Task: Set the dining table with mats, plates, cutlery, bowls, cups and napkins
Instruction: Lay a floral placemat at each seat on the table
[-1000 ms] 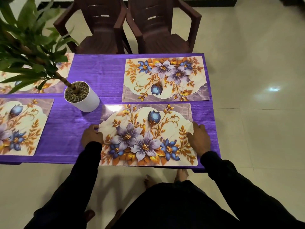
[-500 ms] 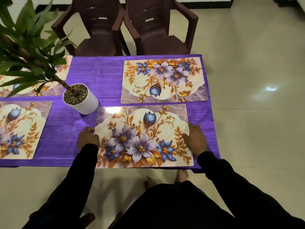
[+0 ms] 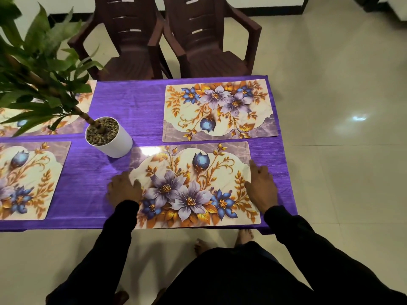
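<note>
Surface: While a purple cloth (image 3: 123,172) is covering it edge to edge, the bench (image 3: 267,230) is filling the left and middle of the frame, its near edge running across the lower middle.
Room: Pale glossy floor tiles (image 3: 341,172) are reflecting a light at the right; two dark brown plastic chairs (image 3: 211,40) are standing side by side against the bench's far edge at the top centre.
Near mat: The floral mat (image 3: 193,188) is lying flat at the centre, along the bench's near edge.
Left hand: The left hand (image 3: 123,190) is resting on the mat's left edge, fingers slightly bent, pressing rather than gripping.
Right hand: The right hand (image 3: 262,186) is lying flat with straight fingers on the mat's right edge.
Other mats: A second mat (image 3: 220,111) is lying just beyond the near one; a third mat (image 3: 26,179) is lying at the left edge; a fourth mat (image 3: 66,126) is showing partly at the upper left.
In the way: A white pot (image 3: 114,139) of pebbles is standing just beside the near mat's far left corner; its leafy plant (image 3: 37,84) is hiding much of the fourth mat.
</note>
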